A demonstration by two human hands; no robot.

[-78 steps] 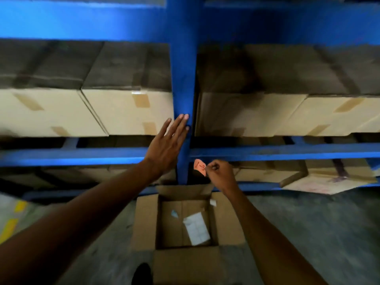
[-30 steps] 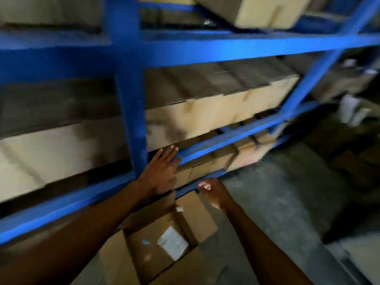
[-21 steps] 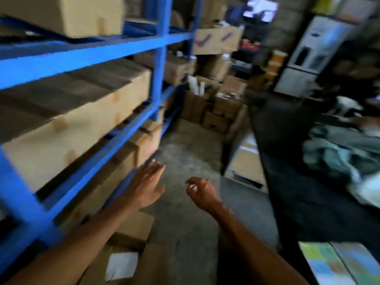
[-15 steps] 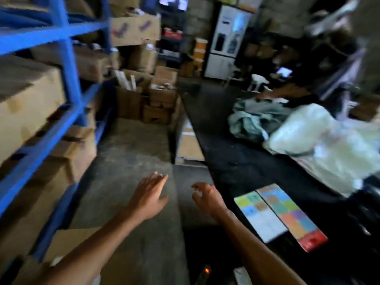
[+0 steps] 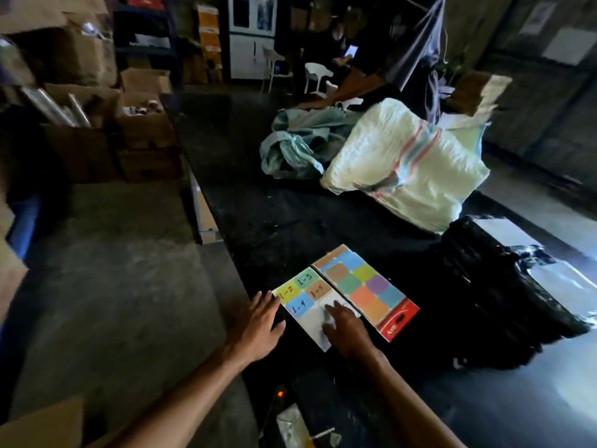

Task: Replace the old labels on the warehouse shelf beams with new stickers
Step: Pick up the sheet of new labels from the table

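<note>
Sticker sheet [image 5: 303, 294], labelled 1-2 to 1-5, on dark table [image 5: 290, 221]: person has turned from shelf to it; left hand [image 5: 258, 324] open beside, right hand [image 5: 344, 328] empty, fingertips on sheet, likely fetching next label.

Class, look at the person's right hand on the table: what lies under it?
The right hand rests on the written sticker sheet, over its white, already-peeled part. Stickers marked 1-2 to 1-5 show beyond it; anything beneath the palm is hidden.

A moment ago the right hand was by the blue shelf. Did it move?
Yes. The right hand left the shelf and now rests on the sticker sheet on the black table.
</note>
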